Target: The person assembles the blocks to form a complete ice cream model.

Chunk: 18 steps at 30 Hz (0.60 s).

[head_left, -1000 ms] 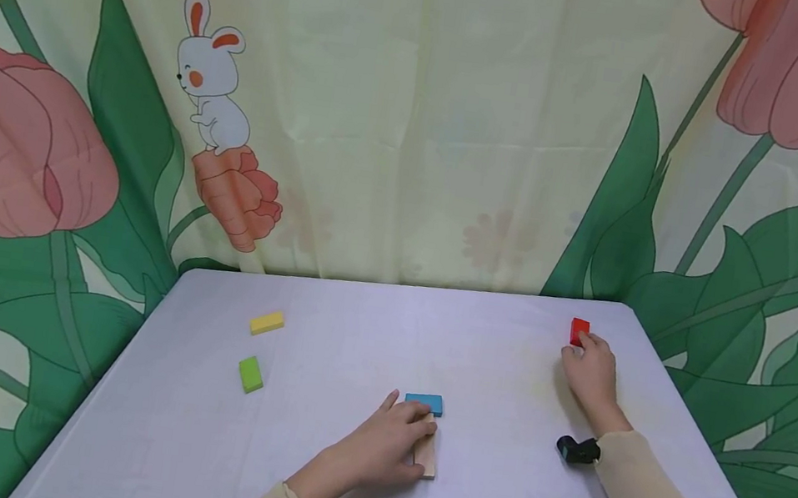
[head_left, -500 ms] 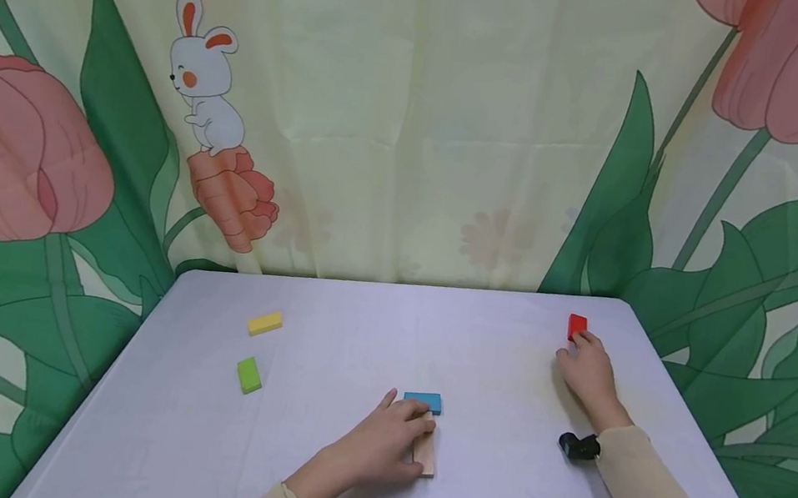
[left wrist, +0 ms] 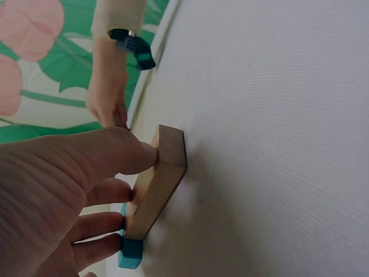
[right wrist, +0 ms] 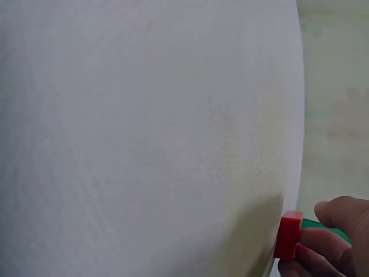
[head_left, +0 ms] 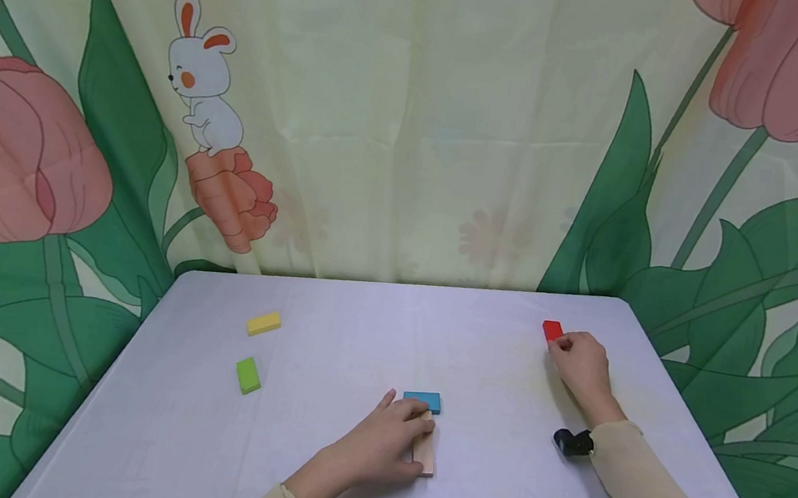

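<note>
The right hand (head_left: 584, 366) touches the red block (head_left: 551, 329), thumb apart from it. The left hand (head_left: 379, 442), loosely spread, rests on the bare-wood block (head_left: 425, 454) and blue block (head_left: 427, 398).

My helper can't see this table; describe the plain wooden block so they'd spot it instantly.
On the white table, go to the left hand near the front. The wooden block lies partly beneath it. Its bare wood sets it apart from the blue block at its far end.
</note>
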Motion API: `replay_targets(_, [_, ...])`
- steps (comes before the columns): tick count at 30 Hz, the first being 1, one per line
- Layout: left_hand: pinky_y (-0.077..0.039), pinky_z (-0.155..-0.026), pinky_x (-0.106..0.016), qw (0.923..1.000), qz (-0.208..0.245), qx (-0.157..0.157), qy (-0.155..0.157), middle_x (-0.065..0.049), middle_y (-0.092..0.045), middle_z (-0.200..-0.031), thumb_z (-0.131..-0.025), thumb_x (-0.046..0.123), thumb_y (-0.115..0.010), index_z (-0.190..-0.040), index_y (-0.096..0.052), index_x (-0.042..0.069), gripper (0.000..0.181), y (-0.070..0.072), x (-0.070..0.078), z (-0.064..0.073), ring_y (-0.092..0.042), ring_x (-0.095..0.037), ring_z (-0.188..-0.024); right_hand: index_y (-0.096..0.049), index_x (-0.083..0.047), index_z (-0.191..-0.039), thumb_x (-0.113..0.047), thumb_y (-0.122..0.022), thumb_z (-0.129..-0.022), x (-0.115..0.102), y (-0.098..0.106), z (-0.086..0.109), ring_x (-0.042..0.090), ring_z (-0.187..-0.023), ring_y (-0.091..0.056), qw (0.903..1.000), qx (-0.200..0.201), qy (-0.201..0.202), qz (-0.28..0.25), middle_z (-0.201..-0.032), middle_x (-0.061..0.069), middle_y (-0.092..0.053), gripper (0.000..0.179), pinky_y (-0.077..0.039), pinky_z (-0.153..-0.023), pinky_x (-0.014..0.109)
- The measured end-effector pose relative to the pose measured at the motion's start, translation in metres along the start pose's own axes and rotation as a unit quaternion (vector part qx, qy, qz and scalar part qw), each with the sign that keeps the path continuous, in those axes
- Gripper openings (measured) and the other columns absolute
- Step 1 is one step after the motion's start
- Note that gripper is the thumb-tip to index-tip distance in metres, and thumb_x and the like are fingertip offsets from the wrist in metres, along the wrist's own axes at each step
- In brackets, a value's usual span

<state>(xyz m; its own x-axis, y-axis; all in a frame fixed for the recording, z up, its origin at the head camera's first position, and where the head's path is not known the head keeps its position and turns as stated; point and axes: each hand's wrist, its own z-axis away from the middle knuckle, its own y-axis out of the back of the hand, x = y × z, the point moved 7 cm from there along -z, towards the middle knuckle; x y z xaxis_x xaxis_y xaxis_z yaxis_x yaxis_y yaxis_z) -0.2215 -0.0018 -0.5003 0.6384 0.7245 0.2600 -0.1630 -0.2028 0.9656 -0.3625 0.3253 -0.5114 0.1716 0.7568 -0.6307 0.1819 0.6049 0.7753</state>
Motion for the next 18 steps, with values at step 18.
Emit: replay_targets(18, [-0.028, -0.126, -0.053, 0.9998, -0.018, -0.001, -0.01, -0.005, -0.055, -0.147, -0.082, 0.039, -0.084, -0.137, -0.066, 0.017, 0.062, 0.002, 0.004, 0.002, -0.048, -0.017, -0.142, -0.07, 0.005, -0.112, -0.015, -0.07, -0.097, -0.011, -0.007, 0.004, 0.04, -0.105, -0.057, 0.9993, 0.008, -0.027, -0.025, -0.112, 0.026, -0.068, 0.024, -0.054, -0.095, 0.055])
